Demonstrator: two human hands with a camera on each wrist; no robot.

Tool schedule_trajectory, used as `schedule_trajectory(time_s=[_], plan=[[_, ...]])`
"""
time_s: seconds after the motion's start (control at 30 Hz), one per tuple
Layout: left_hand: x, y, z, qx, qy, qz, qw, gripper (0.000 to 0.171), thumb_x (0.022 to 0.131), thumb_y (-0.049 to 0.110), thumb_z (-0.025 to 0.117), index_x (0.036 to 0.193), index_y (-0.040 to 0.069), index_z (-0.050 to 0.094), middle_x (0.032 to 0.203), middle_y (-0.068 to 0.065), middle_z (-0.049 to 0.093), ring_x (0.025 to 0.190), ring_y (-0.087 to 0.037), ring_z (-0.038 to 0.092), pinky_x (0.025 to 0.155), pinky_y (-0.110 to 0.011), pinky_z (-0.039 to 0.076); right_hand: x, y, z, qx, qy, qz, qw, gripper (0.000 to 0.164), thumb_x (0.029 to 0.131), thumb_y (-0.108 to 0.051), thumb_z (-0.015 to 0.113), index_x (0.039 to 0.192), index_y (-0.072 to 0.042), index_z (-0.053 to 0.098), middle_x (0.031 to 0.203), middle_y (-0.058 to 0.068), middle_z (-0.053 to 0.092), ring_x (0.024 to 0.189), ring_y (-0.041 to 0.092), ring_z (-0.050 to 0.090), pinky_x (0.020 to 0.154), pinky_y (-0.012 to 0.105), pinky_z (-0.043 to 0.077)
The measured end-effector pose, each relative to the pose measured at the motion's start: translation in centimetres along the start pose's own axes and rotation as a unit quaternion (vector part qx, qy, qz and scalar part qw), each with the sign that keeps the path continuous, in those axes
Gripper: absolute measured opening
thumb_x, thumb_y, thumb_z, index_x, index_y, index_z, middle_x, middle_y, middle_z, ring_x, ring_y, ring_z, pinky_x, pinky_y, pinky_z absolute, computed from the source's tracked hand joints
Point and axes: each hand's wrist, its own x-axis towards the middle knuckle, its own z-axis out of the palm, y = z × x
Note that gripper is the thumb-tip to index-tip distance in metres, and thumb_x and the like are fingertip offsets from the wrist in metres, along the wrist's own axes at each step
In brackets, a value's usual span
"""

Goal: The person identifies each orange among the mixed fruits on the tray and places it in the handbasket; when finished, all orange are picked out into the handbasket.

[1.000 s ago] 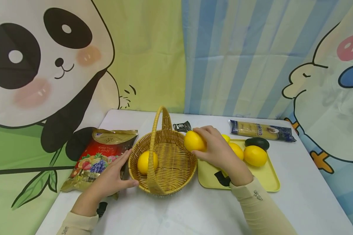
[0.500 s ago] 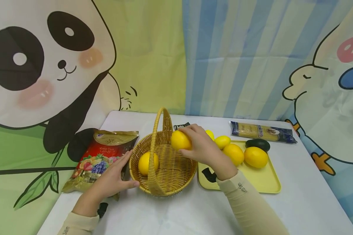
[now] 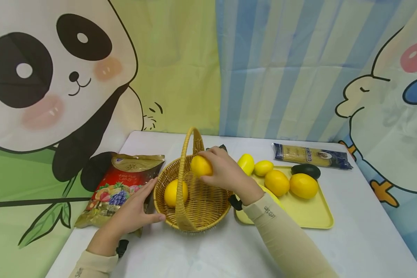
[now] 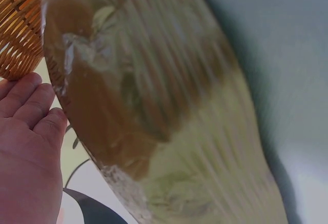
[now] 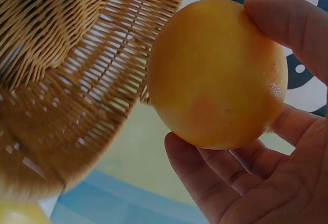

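Observation:
In the head view my right hand (image 3: 229, 172) holds an orange (image 3: 200, 166) between thumb and fingers, over the right part of the wicker basket (image 3: 204, 206). The right wrist view shows this orange (image 5: 215, 75) large, with the thumb on one side and fingers on the other. A second orange (image 3: 172, 194) lies inside the basket at the left, partly behind the handle. My left hand (image 3: 133, 212) rests with straight fingers and spread thumb against the basket's left side. Beneath that hand lies a red and gold candy bag (image 3: 125, 179), seen close in the left wrist view.
Right of the basket, a yellow tray (image 3: 312, 216) bears several yellow fruits and a dark green avocado-like fruit (image 3: 305, 170). A spaghetti packet (image 3: 312, 156) lies behind it. A small black wrapper (image 3: 223, 147) shows behind the right hand. The basket's tall handle (image 3: 185, 154) arches upward.
My right hand has carried the orange leftward from the basket's right rim to above its inside. More of the tray's fruits now show. The left hand has stayed in place.

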Motion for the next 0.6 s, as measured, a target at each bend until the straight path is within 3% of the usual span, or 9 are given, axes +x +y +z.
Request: schedule_trajectory(time_s=[0.27, 0.6], plan=[[-0.2, 0.2, -0.1, 0.005, 0.010, 0.019, 0.9998, 0.123, 0.076, 0.066, 0.084, 0.170, 0.027, 0.015, 0.174, -0.019, 0.021, 0.157, -0.053, 0.024, 0.115, -0.081, 0.028, 1.7, -0.4, 1.2, -0.014, -0.024, 0.002, 1.000, 0.070, 0.087, -0.032, 0.084, 0.149, -0.017, 0.057, 0.135, 0.009, 0.058, 0.116, 0.024, 0.056, 0.093, 0.039, 0.056], [-0.1, -0.1, 0.1, 0.000, 0.012, 0.017, 0.9998, 0.123, 0.075, 0.066, 0.085, 0.170, 0.029, 0.016, 0.174, -0.017, 0.023, 0.157, -0.051, 0.025, 0.114, -0.081, 0.029, 3.2, -0.6, 3.3, -0.027, -0.065, 0.010, 0.997, 0.074, 0.089, -0.033, 0.084, 0.154, -0.019, 0.053, 0.142, 0.011, 0.055, 0.125, 0.025, 0.054, 0.101, 0.041, 0.055]])
